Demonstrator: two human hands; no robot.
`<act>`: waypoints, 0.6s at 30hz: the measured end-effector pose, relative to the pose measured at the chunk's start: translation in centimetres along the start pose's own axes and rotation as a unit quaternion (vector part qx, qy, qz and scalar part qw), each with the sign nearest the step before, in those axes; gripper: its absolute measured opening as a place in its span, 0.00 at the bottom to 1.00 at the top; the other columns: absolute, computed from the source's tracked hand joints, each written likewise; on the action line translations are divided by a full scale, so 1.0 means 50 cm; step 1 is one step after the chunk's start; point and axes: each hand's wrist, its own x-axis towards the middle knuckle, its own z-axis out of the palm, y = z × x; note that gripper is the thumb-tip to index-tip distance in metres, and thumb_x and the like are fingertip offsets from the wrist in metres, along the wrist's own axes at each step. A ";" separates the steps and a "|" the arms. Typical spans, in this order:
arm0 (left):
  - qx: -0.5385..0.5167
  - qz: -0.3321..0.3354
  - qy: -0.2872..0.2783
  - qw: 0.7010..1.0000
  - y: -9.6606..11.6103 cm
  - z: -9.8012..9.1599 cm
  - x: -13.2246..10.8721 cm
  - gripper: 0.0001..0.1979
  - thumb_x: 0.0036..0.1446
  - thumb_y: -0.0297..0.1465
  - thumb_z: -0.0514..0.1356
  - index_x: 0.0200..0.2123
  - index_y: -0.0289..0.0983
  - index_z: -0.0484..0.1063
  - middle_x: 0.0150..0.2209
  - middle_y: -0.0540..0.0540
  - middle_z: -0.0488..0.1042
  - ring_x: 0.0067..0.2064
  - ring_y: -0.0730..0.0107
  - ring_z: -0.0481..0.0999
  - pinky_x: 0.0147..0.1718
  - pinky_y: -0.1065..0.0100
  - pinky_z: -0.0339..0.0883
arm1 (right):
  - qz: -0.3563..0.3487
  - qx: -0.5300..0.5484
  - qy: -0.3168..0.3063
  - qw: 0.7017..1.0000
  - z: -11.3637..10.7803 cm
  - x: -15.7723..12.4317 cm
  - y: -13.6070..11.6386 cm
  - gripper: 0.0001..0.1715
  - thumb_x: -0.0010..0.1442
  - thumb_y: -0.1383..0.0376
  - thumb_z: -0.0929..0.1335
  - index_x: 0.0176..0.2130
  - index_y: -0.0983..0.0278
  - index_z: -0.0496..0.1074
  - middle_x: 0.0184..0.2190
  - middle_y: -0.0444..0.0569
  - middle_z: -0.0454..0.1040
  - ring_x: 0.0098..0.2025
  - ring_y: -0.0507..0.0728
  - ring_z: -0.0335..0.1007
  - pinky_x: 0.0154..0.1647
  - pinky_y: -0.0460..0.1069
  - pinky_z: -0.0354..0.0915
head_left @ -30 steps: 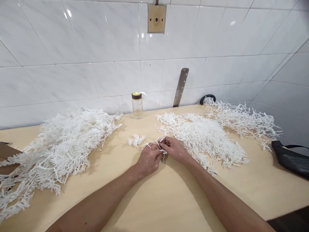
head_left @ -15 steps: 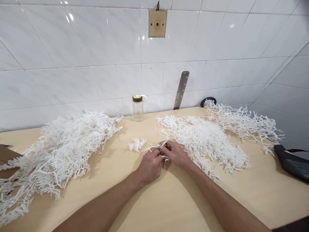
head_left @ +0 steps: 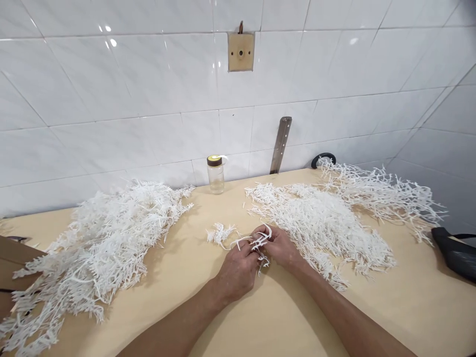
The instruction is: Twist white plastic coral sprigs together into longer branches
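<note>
Two hands [head_left: 238, 272] on one white tangle [head_left: 261, 241]

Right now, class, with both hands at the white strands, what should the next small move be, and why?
I'd gently ease the strands apart with the right hand while the left hand holds steady: strands loop and cross between them, and one seems to run to the small tuft, so a tug might drag it.
</note>
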 end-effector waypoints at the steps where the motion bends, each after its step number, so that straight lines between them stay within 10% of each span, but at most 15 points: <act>1: -0.009 0.000 0.003 1.000 0.002 -0.003 0.000 0.08 0.58 0.22 0.55 0.34 0.38 0.71 0.39 0.42 0.74 0.44 0.59 0.72 0.45 0.57 0.70 | 0.000 0.006 0.007 1.000 0.001 -0.002 -0.004 0.14 0.58 0.55 0.68 0.30 0.63 0.71 0.25 0.44 0.73 0.28 0.54 0.69 0.30 0.48 0.67; 10: -0.059 -0.106 0.144 0.982 -0.015 -0.022 -0.003 0.15 0.60 0.20 0.51 0.44 0.39 0.72 0.39 0.42 0.73 0.43 0.64 0.72 0.41 0.61 0.71 | 0.026 0.181 0.100 0.978 -0.006 0.007 -0.006 0.18 0.57 0.50 0.71 0.37 0.61 0.70 0.34 0.51 0.78 0.38 0.60 0.78 0.46 0.58 0.73; 18: 0.091 -0.161 0.048 0.981 -0.037 0.007 -0.006 0.19 0.58 0.25 0.56 0.53 0.36 0.68 0.53 0.36 0.72 0.57 0.50 0.68 0.55 0.45 0.63 | 0.049 0.253 0.099 0.961 -0.012 0.046 -0.031 0.19 0.54 0.51 0.73 0.35 0.62 0.69 0.34 0.51 0.78 0.38 0.60 0.78 0.49 0.60 0.73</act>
